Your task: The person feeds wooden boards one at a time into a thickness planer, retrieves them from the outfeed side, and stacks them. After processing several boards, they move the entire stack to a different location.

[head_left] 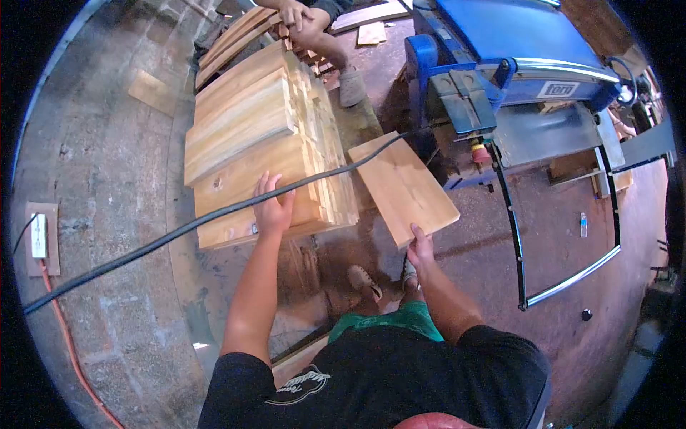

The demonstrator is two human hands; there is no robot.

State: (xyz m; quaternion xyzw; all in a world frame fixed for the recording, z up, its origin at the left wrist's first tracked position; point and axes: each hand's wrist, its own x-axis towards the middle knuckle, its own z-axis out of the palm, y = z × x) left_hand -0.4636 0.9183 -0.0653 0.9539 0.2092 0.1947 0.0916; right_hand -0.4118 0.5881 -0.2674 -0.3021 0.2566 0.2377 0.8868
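My right hand (422,250) is closed on the near corner of a flat wooden board (404,189), thumb on top and fingers hidden beneath. The board is held in the air between the stack and the blue machine. My left hand (273,207) lies with its fingers stretched out on the top of a tall stack of wooden boards (243,175), near its front edge. A thick black cable (207,217) crosses the view in front of the left hand and passes over the board's far end.
A blue machine (525,43) with a red emergency button (480,154) stands at the right, a black-and-metal frame (516,243) jutting from it. Another person's leg (329,50) and hands are behind the stack. An orange cord (68,336) and white power strip (38,236) lie left.
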